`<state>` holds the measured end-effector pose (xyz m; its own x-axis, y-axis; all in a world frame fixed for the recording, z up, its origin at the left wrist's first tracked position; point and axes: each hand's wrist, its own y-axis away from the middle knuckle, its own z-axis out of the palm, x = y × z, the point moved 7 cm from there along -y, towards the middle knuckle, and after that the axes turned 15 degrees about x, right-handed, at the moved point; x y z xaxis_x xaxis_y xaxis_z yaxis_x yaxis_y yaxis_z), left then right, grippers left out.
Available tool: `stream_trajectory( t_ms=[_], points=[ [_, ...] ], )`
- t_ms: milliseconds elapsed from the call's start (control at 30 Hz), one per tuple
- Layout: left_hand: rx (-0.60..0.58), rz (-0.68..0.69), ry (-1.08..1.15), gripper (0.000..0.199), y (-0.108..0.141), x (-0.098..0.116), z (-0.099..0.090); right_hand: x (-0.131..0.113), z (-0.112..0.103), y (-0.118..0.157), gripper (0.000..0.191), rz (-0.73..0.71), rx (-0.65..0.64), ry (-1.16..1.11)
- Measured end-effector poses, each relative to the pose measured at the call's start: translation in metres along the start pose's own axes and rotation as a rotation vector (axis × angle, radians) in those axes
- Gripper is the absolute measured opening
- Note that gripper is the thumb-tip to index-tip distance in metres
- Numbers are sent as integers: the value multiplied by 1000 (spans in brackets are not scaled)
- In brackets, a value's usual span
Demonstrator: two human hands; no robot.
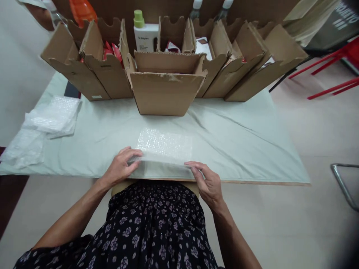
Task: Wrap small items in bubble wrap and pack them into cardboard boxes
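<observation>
A clear bubble wrap bag lies near the front edge of the table, its near edge lifted a little off the cloth. My left hand pinches the left corner of that edge between thumb and fingers. At the right corner, my right hand grips the same edge, thumb below and fingertips on top. The bag looks flat; whether anything is inside I cannot tell.
An upright cardboard box stands behind the bag, before a row of cardboard holders with packets. More bubble wrap is piled at the left. Behind stand a green-capped bottle and an orange bottle. Red metal legs are at the right.
</observation>
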<state>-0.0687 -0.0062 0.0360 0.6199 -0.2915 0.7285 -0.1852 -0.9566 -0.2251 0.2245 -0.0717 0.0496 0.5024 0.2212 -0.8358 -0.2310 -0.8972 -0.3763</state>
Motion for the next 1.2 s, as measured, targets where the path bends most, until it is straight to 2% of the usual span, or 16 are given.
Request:
stream_trajectory(
  t_ms=[100,167,267,367,667,833,933,1067,1133,1200],
  points=[
    [110,-177,107,18,-16,-4,-9,11,-3,-7,18,144,51,-82],
    [145,-248,128,18,-24,-5,-7,21,0,-10,23,196,54,-93],
    [148,-306,105,18,-32,-8,1,36,6,-12,47,250,52,-36],
    [148,-304,25,20,-38,-13,9,48,10,-14,44,276,98,61],
    [94,-110,-372,20,-60,-14,29,56,18,-20,45,56,95,501],
    [111,-149,-486,41,-55,-18,19,58,15,-30,43,-62,69,631],
    [90,-185,-544,36,-50,-21,16,62,21,-43,42,-91,-13,720],
    [67,-148,-542,17,-50,-19,20,65,33,-56,26,-77,-92,697],
    [52,-142,-511,16,-52,-16,23,62,35,-57,20,-63,-93,631],
    [39,-199,-478,19,-52,-15,22,58,34,-56,20,-22,-80,551]
  ],
)
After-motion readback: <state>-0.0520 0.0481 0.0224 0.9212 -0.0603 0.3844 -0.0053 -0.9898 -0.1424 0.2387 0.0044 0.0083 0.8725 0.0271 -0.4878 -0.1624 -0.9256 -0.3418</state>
